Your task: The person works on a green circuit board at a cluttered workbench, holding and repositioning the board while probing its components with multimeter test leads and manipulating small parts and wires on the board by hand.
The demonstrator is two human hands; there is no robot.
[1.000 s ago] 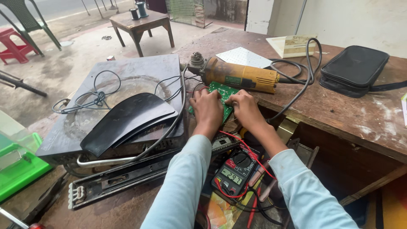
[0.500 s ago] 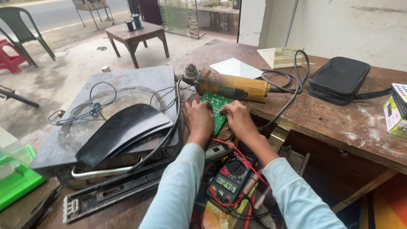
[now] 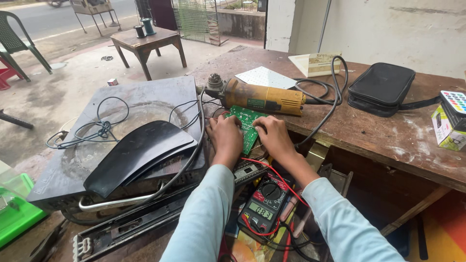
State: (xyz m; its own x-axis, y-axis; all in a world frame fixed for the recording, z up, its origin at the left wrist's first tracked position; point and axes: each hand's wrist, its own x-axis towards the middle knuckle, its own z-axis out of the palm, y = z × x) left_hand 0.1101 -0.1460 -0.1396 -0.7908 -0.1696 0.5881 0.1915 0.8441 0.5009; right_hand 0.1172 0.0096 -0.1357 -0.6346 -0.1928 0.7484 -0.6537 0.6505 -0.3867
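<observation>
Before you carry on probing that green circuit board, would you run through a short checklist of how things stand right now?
1. Both hands on the board: ok. Left hand and right hand rest on the green circuit board.
2. Multimeter switched on: ok, its display is lit.
3. Red lead reaching the board: ok, it runs up under the right hand.
4. Probe tips on the right contacts: cannot tell, the hands hide them.
5. Angle grinder clear of the board: not ok, it lies right beside it.

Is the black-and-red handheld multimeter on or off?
On. The black-and-red handheld multimeter shows dark digits on its grey display, with red leads plugged in, below the hands on the green circuit board.
</observation>
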